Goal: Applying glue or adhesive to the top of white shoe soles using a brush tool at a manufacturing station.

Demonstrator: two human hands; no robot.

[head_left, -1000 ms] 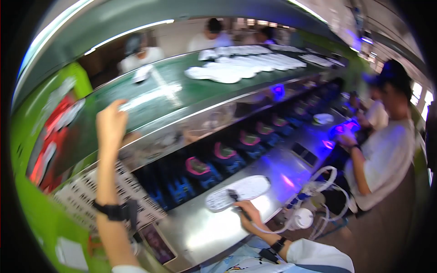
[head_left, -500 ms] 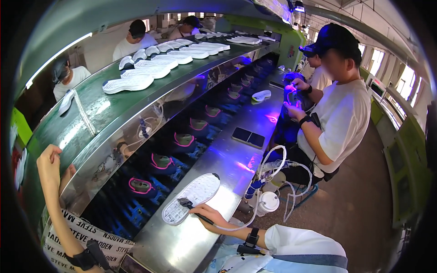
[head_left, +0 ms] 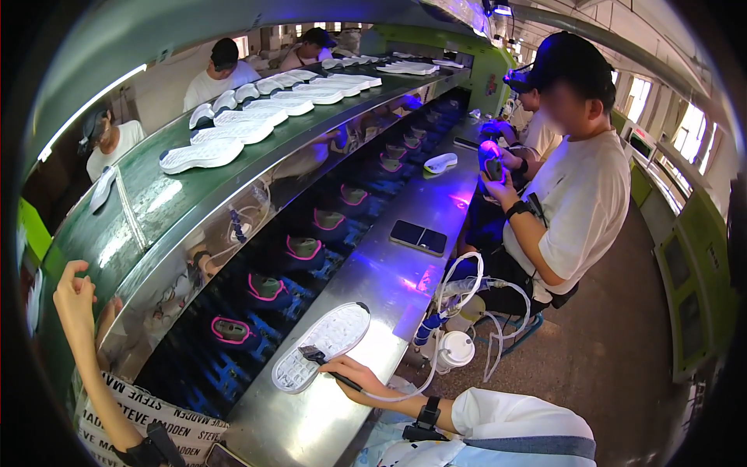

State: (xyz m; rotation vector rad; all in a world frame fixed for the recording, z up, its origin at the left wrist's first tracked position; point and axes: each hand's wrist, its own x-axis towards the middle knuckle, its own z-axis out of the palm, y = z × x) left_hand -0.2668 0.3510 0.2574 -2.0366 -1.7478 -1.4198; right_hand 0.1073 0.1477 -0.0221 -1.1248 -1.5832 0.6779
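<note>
My right hand (head_left: 352, 377) is closed round the dark handle of a brush (head_left: 314, 355), which has a clear tube running from it. The bristles touch the inside of a white shoe sole (head_left: 345, 327), near its closer end. The sole lies tread down on the metal ledge (head_left: 299, 428), its inner grid facing up. Far to the left, my left hand (head_left: 75, 294) is raised beside the green belt, fingers loosely bent and apart, holding nothing.
White soles (head_left: 204, 154) sit on the green upper belt (head_left: 117, 233). Below, dark shoe uppers with pink edges (head_left: 232, 329) line a lower conveyor. A phone (head_left: 419, 237) lies on the ledge. A white lidded container (head_left: 455, 349) with tubes stands near a seated co-worker (head_left: 580, 202) holding a shoe upper.
The soles on the upper belt and the uppers below have shifted slightly nearer. My left fingers have loosened a little. The brush stays on the sole. The co-worker's hands have moved around the upper.
</note>
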